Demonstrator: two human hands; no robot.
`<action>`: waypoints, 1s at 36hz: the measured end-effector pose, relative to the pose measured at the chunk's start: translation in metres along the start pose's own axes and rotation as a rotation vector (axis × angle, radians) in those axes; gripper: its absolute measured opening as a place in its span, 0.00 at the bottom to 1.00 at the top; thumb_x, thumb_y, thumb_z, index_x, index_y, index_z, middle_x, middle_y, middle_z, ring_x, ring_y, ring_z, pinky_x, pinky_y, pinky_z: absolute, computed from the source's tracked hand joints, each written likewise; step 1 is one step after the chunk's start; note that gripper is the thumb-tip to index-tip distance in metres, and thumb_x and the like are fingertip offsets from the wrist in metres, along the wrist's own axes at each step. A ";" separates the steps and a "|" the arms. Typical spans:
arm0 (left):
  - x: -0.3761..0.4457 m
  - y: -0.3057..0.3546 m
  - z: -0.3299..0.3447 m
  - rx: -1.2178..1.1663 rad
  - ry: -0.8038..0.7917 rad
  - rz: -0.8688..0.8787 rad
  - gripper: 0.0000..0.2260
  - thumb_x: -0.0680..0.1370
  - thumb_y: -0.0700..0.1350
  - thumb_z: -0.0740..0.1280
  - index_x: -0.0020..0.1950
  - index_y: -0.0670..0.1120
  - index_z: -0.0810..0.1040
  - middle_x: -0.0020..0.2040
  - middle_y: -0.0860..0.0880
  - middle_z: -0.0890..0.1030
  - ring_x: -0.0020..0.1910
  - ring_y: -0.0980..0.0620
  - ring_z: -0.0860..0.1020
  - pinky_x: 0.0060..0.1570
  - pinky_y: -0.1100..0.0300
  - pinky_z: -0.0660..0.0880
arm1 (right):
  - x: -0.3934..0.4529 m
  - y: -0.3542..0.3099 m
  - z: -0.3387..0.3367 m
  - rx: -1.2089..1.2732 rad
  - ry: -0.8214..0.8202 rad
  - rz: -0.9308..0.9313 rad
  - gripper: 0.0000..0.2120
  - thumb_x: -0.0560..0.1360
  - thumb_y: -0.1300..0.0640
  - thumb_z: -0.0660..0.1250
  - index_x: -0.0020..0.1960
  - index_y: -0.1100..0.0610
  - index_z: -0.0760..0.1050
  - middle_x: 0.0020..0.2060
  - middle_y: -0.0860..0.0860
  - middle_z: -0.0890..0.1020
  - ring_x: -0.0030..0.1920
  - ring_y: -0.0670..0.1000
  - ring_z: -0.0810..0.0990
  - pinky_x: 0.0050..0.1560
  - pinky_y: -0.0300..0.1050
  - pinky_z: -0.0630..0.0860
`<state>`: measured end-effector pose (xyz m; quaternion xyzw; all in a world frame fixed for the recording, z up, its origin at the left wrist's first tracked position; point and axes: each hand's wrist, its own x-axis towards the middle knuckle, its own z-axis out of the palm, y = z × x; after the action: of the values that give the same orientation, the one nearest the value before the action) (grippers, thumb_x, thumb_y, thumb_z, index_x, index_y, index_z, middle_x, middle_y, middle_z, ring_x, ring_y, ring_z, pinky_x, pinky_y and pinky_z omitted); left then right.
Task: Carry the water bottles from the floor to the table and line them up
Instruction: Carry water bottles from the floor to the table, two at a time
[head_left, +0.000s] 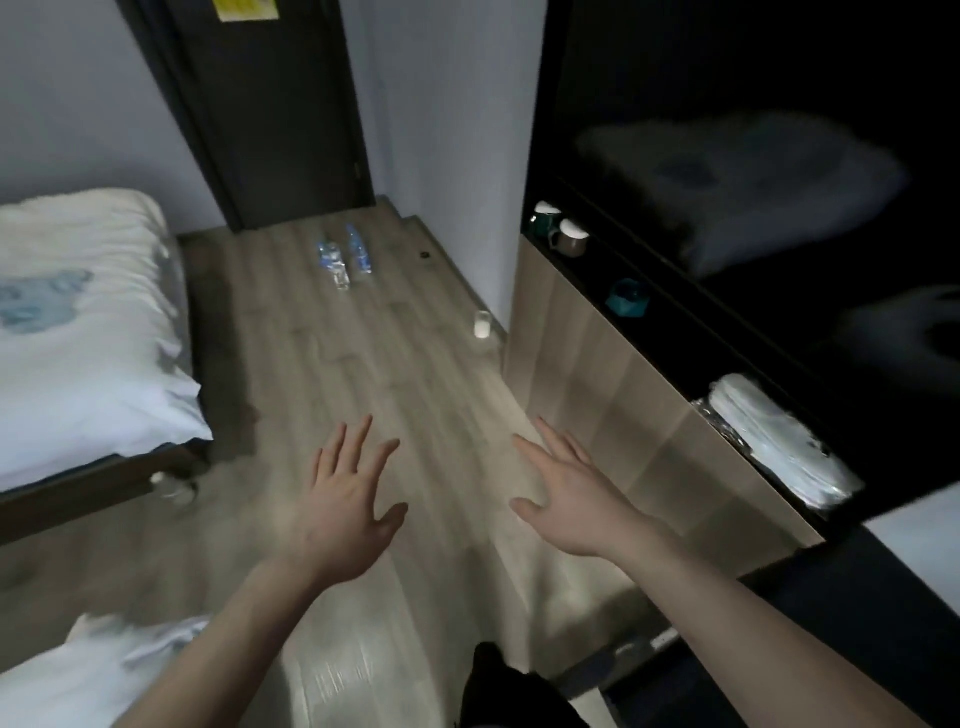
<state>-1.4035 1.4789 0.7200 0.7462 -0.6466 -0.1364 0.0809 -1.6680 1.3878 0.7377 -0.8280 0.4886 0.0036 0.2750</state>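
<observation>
Reaching forward over the wooden floor (415, 395), the left hand (345, 506) and right hand (569, 493) hover palm-down with fingers spread, each grip wide and holding nothing. Beyond them a white cup (482, 324) stands by the wall near the cabinet (597, 374), with a bed (78, 332) on the left. Farthest off, the water bottles (344, 259) lie side by side on the floor before the dark door (270, 109).

— Where do the water bottles (344, 260) lie?
— On the floor (395, 374), well ahead of both hands, before the door (270, 104).
— And beside the hands?
— Bed (78, 322) beyond the left hand (345, 506); shelf unit (623, 374) just beside the right hand (576, 493).
</observation>
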 end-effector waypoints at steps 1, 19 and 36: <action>0.006 -0.011 -0.004 0.003 0.006 -0.019 0.33 0.78 0.58 0.67 0.80 0.54 0.59 0.83 0.49 0.45 0.81 0.43 0.42 0.78 0.45 0.48 | 0.016 -0.006 -0.001 -0.011 -0.010 -0.015 0.36 0.79 0.45 0.63 0.81 0.43 0.48 0.80 0.44 0.40 0.80 0.54 0.40 0.77 0.45 0.46; 0.213 -0.160 -0.075 0.024 0.037 -0.176 0.33 0.78 0.60 0.65 0.80 0.57 0.57 0.82 0.51 0.41 0.81 0.46 0.38 0.79 0.44 0.45 | 0.323 -0.078 -0.037 -0.016 -0.110 -0.166 0.38 0.77 0.42 0.64 0.81 0.43 0.48 0.81 0.46 0.41 0.80 0.54 0.41 0.79 0.48 0.47; 0.395 -0.325 -0.148 -0.055 0.156 -0.279 0.33 0.76 0.56 0.71 0.78 0.55 0.63 0.83 0.50 0.46 0.81 0.44 0.43 0.78 0.43 0.51 | 0.595 -0.200 -0.076 -0.052 -0.152 -0.274 0.39 0.78 0.41 0.65 0.81 0.43 0.47 0.81 0.45 0.41 0.80 0.55 0.42 0.79 0.51 0.49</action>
<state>-1.0015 1.1302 0.7248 0.8347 -0.5243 -0.1058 0.1315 -1.2150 0.9471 0.7293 -0.8910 0.3487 0.0413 0.2878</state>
